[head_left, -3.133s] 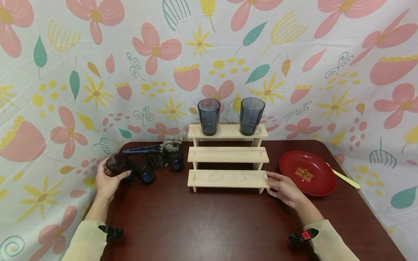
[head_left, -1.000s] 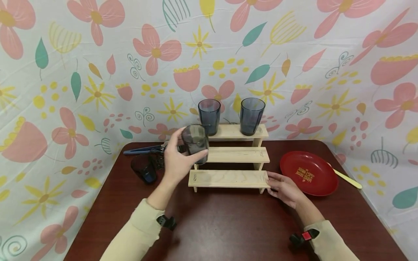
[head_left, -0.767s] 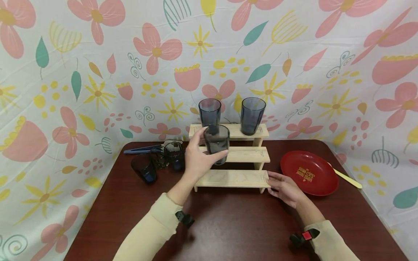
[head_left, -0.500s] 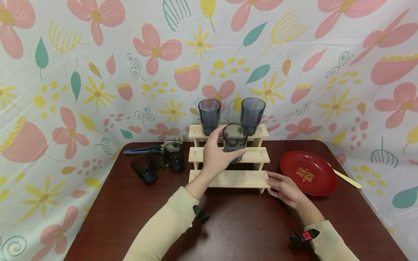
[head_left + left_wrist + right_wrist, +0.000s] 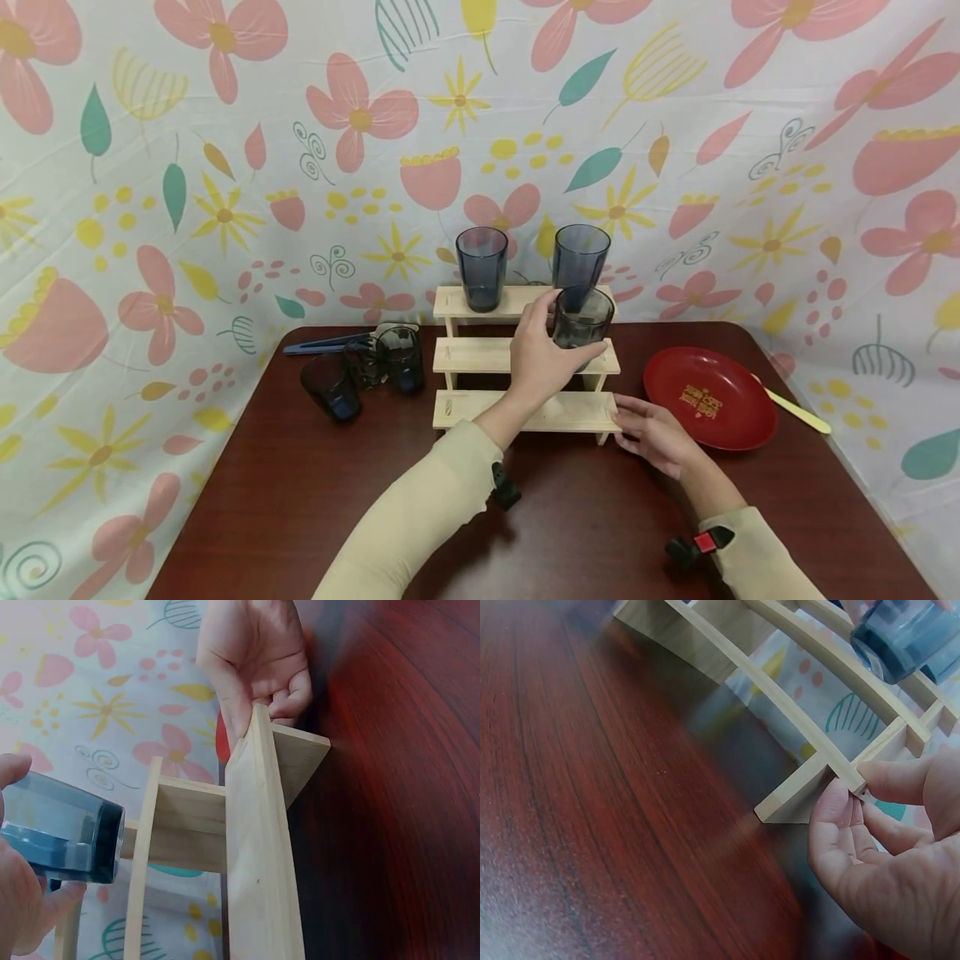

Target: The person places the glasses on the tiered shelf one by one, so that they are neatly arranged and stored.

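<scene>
My left hand (image 5: pixel 542 354) grips a dark smoky drinking glass (image 5: pixel 585 321), fingers on one side and thumb on the other. The glass is upright above the right end of the middle shelf of a three-tier wooden stand (image 5: pixel 510 410). In the left wrist view a small gap shows between the glass base (image 5: pixel 111 844) and the shelf edge (image 5: pixel 142 847). At the bottom shelf's right end, my right hand (image 5: pixel 651 433) pinches the board between thumb and fingers. Two more glasses stand on the top shelf, one on the left (image 5: pixel 482 271) and one on the right (image 5: pixel 581 258).
At the table's back left are a tilted glass (image 5: pixel 330 390), another glass (image 5: pixel 405 362) and blue tongs (image 5: pixel 326 344), with some clear items partly hidden among them. A red plate (image 5: pixel 660 379) lies right of the stand, beside a yellow handle (image 5: pixel 798 410). A patterned cloth (image 5: pixel 360 208) hangs behind.
My left hand took a glass from the group at the left and carried it rightward across the stand to the middle shelf's right end. My right hand has stayed on the bottom shelf.
</scene>
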A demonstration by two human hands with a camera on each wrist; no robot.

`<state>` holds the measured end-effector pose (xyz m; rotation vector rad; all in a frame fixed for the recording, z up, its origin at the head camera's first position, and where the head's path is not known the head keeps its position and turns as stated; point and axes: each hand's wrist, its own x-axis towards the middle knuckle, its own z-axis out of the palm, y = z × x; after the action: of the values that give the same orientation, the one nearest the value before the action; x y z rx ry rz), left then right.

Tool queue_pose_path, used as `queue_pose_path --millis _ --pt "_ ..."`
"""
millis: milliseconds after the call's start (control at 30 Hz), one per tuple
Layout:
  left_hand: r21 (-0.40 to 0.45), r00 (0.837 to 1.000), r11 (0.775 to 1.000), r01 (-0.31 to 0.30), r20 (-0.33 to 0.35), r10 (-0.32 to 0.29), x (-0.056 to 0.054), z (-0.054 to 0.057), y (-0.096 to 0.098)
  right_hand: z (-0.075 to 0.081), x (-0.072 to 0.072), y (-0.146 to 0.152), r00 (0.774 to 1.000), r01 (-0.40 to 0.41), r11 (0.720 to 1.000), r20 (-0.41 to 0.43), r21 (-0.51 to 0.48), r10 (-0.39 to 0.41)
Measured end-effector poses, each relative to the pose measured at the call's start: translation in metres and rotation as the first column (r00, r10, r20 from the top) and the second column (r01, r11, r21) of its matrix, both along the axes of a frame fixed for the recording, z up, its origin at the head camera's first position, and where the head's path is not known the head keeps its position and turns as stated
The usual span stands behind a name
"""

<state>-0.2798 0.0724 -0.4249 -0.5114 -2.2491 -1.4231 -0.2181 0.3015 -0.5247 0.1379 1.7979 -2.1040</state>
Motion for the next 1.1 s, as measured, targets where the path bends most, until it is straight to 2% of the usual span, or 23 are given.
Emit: queue_pose_path --millis 200,433,733,800,967,1100 --pt "-0.011 1.000 1.000 -0.027 0.001 0.027 -0.002 -0.004 0.007 0.000 -0.001 0.000 1.000 -0.006 1.000 -0.006 0.013 0.006" --pt "-0.014 0.999 0.999 -0.033 0.036 0.034 -0.002 -0.007 0.011 0.000 0.000 -0.001 1.000 -0.001 1.000 -0.005 -0.019 0.001" --pt "-0.021 0.996 1.000 0.007 0.085 -0.005 0.003 -0.007 0.005 0.000 0.000 -0.001 1.000 0.001 1.000 0.002 -0.018 -0.001" --pt "-0.012 0.997 1.000 0.023 0.074 -0.022 0.005 -0.007 0.002 0.000 0.000 -0.001 1.000 -0.001 1.000 0.002 -0.013 0.001" --pt "0.006 0.998 0.998 0.065 -0.017 -0.065 0.008 -0.009 -0.013 0.002 0.000 -0.002 1.000 -0.001 1.000 0.005 -0.010 0.001" --pt "0.028 0.995 0.995 0.093 -0.024 -0.092 0.013 -0.009 -0.031 0.002 0.000 -0.002 1.000 0.001 1.000 0.006 -0.001 -0.001"
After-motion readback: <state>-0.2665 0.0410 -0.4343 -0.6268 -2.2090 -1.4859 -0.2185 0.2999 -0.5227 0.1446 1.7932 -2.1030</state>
